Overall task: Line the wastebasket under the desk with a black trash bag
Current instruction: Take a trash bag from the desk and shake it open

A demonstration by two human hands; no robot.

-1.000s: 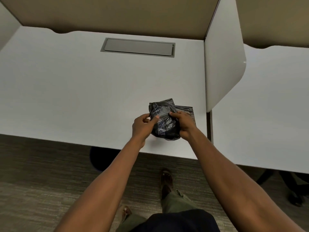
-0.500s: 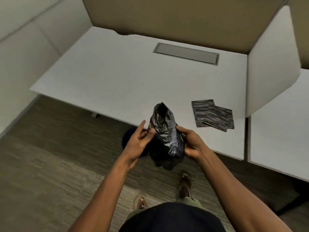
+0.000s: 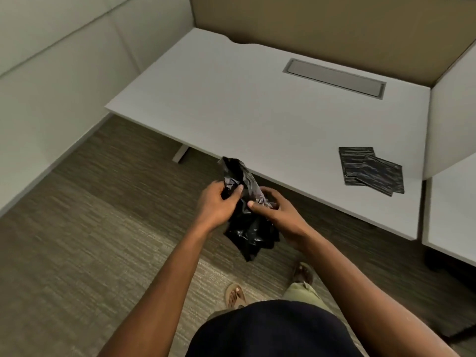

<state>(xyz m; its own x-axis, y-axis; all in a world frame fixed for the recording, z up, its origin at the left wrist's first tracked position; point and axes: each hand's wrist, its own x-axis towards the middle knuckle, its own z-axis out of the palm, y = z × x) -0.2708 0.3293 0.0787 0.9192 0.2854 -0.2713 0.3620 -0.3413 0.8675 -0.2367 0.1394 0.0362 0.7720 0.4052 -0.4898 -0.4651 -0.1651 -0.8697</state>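
The crumpled black plastic trash bag [image 3: 247, 217] is bunched between my two hands, held in the air just in front of the near edge of the desk, above the carpet. My left hand [image 3: 216, 204] is closed on its upper left side, with the thumb laid over a fold, and my right hand [image 3: 280, 215] grips it from the right, fingers curled into the plastic and thumb pressing near the middle. One crinkled end of the bag sticks up past my left hand and the rest hangs down below both palms in a loose wad. As I judge it, the bag is picked up and partly loosened from its folded shape, but its mouth is not yet found or spread, so the opening is the step in hand. The wastebasket itself I cannot see here; the space under the desk is hidden behind my hands and the tabletop, so I cannot tell how near it is. Everything about the lining is left: shaking the bag open, lowering it in, and folding the rim over. On the flat white desk top [image 3: 231, 112], well to my right, lie two more flat folded black bags [image 3: 371, 170], overlapping, untouched. Beneath me are the brown striped carpet [image 3: 90, 240] and my sandalled feet [image 3: 235, 296].
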